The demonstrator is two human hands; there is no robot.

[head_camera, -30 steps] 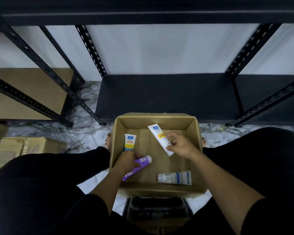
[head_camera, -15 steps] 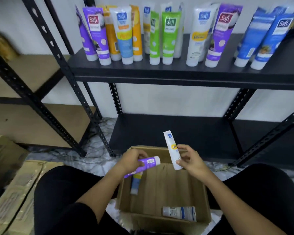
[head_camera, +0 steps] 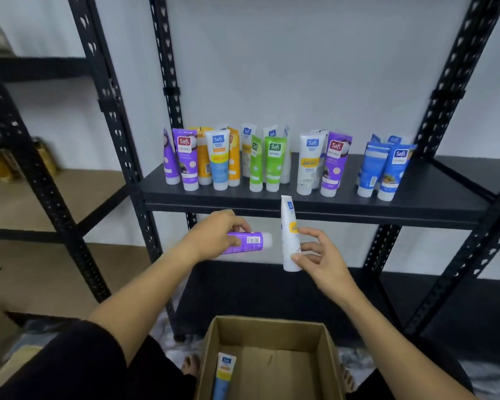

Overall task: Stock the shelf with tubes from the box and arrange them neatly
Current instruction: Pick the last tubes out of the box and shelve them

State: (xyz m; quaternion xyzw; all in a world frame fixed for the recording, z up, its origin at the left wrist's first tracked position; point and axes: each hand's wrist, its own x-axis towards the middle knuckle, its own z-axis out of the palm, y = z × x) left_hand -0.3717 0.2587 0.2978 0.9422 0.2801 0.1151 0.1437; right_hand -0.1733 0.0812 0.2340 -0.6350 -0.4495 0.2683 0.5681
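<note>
Many plastic tubes (head_camera: 274,163) already stand on the black metal shelf (head_camera: 416,203). The left hand (head_camera: 214,235) holds a purple tube (head_camera: 250,241), the right hand (head_camera: 321,255) pinches a white tube (head_camera: 289,235); one blue-yellow tube (head_camera: 224,373) remains in the brown cardboard box (head_camera: 272,327).

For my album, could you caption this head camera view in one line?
Left hand grips a purple tube, right hand pinches a white tube, below the stocked black shelf.

place: stockroom | evidence: black slotted metal racks (head_camera: 119,145); branded tubes (head_camera: 274,163); cardboard box (head_camera: 269,327)
</note>
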